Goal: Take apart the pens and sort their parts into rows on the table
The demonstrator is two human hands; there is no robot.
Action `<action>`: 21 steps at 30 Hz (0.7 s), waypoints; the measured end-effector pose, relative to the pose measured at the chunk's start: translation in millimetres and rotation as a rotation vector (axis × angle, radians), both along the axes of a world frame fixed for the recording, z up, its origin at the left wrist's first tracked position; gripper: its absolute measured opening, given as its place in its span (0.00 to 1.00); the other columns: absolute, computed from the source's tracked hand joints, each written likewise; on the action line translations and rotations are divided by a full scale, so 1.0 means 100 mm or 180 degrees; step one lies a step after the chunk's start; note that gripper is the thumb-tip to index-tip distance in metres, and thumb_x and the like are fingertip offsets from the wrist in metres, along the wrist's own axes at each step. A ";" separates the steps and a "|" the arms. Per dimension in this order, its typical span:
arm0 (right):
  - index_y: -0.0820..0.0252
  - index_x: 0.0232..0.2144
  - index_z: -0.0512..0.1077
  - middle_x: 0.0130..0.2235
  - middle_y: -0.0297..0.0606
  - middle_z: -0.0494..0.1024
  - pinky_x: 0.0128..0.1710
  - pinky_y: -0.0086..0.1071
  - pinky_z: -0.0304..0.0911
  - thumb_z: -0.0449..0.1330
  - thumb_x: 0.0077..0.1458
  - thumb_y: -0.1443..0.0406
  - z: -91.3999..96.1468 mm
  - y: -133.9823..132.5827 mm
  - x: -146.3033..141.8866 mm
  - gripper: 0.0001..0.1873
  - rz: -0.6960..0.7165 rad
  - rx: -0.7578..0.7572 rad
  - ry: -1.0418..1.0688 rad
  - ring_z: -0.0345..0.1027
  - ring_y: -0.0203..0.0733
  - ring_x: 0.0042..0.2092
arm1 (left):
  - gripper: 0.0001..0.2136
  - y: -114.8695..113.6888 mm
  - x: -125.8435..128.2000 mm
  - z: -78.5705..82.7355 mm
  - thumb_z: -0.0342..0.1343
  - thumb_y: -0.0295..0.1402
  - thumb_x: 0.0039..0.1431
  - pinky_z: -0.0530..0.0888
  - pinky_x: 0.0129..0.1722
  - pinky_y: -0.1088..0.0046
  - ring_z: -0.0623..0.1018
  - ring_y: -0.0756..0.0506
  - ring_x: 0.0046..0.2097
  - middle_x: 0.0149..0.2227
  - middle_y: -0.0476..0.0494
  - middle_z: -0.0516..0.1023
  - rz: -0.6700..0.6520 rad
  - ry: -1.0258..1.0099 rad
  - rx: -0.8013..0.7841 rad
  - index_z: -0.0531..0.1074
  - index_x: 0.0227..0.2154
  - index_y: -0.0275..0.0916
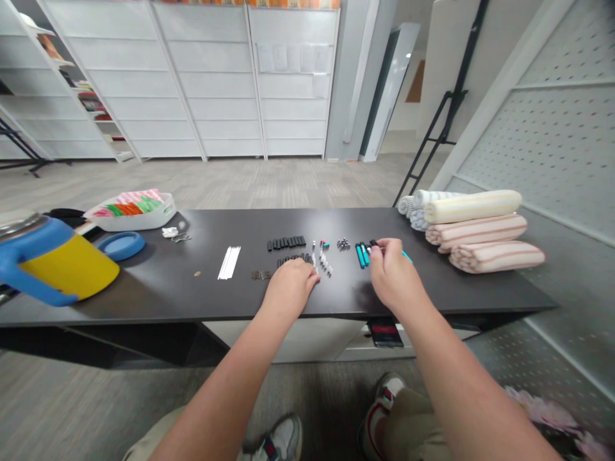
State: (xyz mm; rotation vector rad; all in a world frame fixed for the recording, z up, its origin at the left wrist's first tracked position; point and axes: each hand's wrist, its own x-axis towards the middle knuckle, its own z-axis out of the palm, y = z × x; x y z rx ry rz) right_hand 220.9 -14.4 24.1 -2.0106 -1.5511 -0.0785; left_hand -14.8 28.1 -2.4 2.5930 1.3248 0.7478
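Note:
My right hand (396, 272) pinches a small black pen part (373, 242) between thumb and fingertips. Beside it lie teal pen barrels (360, 255), and another teal piece (407, 256) shows past the hand. My left hand (291, 285) rests on the dark tabletop, fingers curled together by small white parts (325, 262); whatever its fingertips hold is hidden. Beyond that hand are a row of black tubes (287, 243) and a second, partly covered black row (295, 259). Small springs (261, 275) sit left of it, and silvery tips (343, 244) are between the hands.
White thin sticks (229, 263) lie left on the table (163, 288). Farther left are a blue lid (122, 246), a yellow-blue jug (62, 259) and a white basket (134, 221) of colourful items. Rolled towels (480, 225) are stacked at right, near a perforated panel (567, 141).

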 end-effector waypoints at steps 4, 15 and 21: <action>0.70 0.55 0.66 0.37 0.56 0.81 0.36 0.40 0.60 0.47 0.69 0.62 -0.02 0.03 0.54 0.20 -0.0819 -0.0220 -0.0230 0.76 0.57 0.37 | 0.07 -0.06 0.00 0.00 0.61 0.33 0.68 0.72 0.44 0.64 0.77 0.41 0.41 0.37 0.42 0.78 0.0073 -0.0105 0.0036 0.76 0.33 0.38; 0.65 0.48 0.82 0.44 0.56 0.81 0.40 0.43 0.62 0.55 0.66 0.61 -0.35 0.10 1.27 0.19 -0.1007 -0.0412 -0.1064 0.75 0.58 0.43 | 0.12 -0.29 -0.21 0.42 0.54 0.35 0.71 0.70 0.34 0.71 0.74 0.49 0.31 0.29 0.48 0.76 0.0479 -0.1629 0.1046 0.75 0.32 0.39; 0.64 0.45 0.83 0.42 0.55 0.80 0.38 0.41 0.61 0.52 0.68 0.59 -0.36 0.16 1.28 0.21 -0.0818 -0.0482 -0.1108 0.74 0.54 0.41 | 0.16 -0.84 -0.45 1.04 0.56 0.43 0.67 0.73 0.28 0.62 0.72 0.44 0.25 0.22 0.48 0.71 0.0471 -0.3089 0.3256 0.72 0.24 0.44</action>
